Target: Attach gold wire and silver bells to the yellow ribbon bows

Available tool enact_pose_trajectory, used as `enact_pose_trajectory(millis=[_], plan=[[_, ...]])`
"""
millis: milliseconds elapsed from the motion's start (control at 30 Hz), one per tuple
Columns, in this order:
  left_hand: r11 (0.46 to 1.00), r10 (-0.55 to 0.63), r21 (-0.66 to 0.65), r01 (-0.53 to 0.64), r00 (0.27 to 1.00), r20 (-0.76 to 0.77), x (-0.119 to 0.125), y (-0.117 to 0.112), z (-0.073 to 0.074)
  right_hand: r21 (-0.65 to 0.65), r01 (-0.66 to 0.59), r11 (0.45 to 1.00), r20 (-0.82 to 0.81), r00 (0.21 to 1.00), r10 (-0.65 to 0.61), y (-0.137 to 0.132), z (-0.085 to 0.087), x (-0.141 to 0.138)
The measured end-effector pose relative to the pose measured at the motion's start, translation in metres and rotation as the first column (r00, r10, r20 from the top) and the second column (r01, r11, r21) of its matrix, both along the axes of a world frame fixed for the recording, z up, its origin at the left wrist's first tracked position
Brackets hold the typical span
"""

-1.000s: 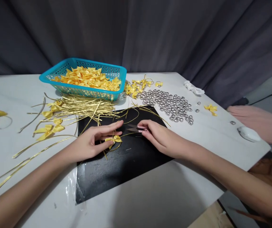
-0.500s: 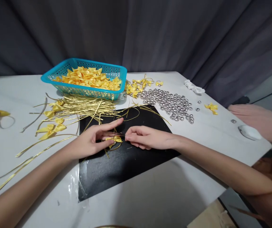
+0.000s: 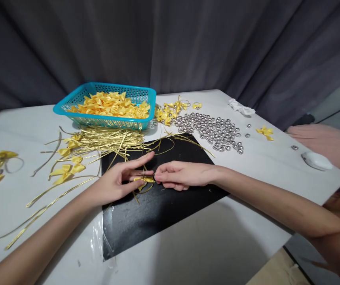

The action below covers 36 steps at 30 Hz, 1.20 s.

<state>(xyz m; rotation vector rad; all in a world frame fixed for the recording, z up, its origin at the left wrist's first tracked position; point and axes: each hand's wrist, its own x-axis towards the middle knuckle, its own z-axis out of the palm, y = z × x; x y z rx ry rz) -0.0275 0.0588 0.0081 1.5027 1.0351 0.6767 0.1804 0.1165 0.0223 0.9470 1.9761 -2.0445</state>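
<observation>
A yellow ribbon bow (image 3: 149, 179) with a looped gold cord (image 3: 149, 190) lies low over the black mat (image 3: 158, 213). My left hand (image 3: 120, 177) has its thumb on the bow and holds it, while the index finger stretches out above. Just right of the bow, my right hand (image 3: 175, 175) is closed, thumb and fingertips pinched on a thin strand that seems to be the cord's end. The pinched tip is mostly hidden by the fingers. Behind my left hand is a heap of gold cords (image 3: 113, 139).
A blue basket (image 3: 104, 120) holds many yellow bows. Silver heart-shaped pieces (image 3: 214, 130) are spread at back right, beside finished-looking bows with cords (image 3: 170, 113). Loose bows (image 3: 65, 172) lie left. A white dish (image 3: 316, 161), crumpled white tissue (image 3: 241, 107) and another person's pink garment (image 3: 321, 146) are right.
The camera view has shifted slightly. Both hands stay at the bow; the right hand's pinch sits slightly closer to the left fingertips.
</observation>
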Motion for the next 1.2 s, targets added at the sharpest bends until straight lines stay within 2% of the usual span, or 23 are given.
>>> enact_pose_trajectory(millis=[300,667,1200], plan=[[0.999,0.031,-0.019,-0.031,0.999,0.028,0.003,0.002,-0.004,-0.039,0.044,0.998,0.031,0.999,-0.043,0.001,-0.003,-0.001],[0.997,0.044,-0.059,-0.038,0.995,0.091,0.002,0.003,-0.005,-0.184,0.074,0.98,0.014,0.997,-0.073,0.008,-0.006,-0.002],[0.999,0.004,-0.038,-0.002,0.999,0.037,0.001,0.004,0.001,-0.255,-0.009,0.967,-0.055,0.998,-0.005,0.013,-0.006,-0.002]])
